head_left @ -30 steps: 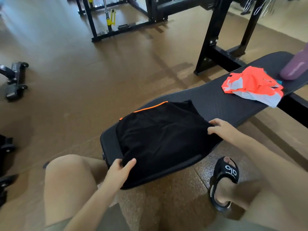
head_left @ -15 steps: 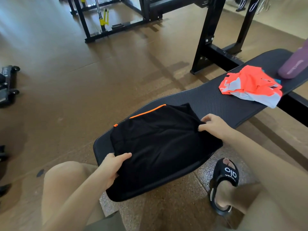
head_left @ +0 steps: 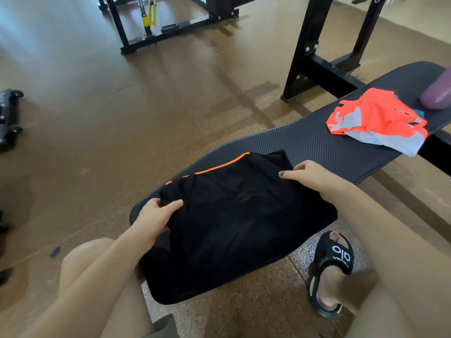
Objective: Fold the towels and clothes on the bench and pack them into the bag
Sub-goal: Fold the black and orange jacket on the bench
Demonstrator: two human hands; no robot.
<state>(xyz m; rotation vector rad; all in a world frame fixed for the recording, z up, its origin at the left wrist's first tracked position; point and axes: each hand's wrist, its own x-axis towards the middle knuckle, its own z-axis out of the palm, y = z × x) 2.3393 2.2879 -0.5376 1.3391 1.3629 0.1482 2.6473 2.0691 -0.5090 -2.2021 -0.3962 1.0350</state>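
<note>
A black garment (head_left: 234, 215) with an orange trim line lies spread over the near end of the black padded bench (head_left: 314, 140). Its front edge hangs over the bench end. My left hand (head_left: 156, 215) pinches the garment's left edge, thumb on top. My right hand (head_left: 310, 176) grips its right far corner, fingers curled on the cloth. An orange and pale grey garment (head_left: 375, 120) lies crumpled farther along the bench to the right. No bag is in view.
A purple bottle (head_left: 436, 93) lies on the bench at the far right edge. Black rack frames (head_left: 314, 45) stand on the brown floor behind the bench. My knees and a black sandal (head_left: 334, 262) are close below the bench end. Dark wheeled equipment (head_left: 9, 115) sits at the left.
My left hand has moved up and away along the garment's left side, lifting that edge onto the bench. My right hand has stayed on the right corner. The camera has shifted slightly.
</note>
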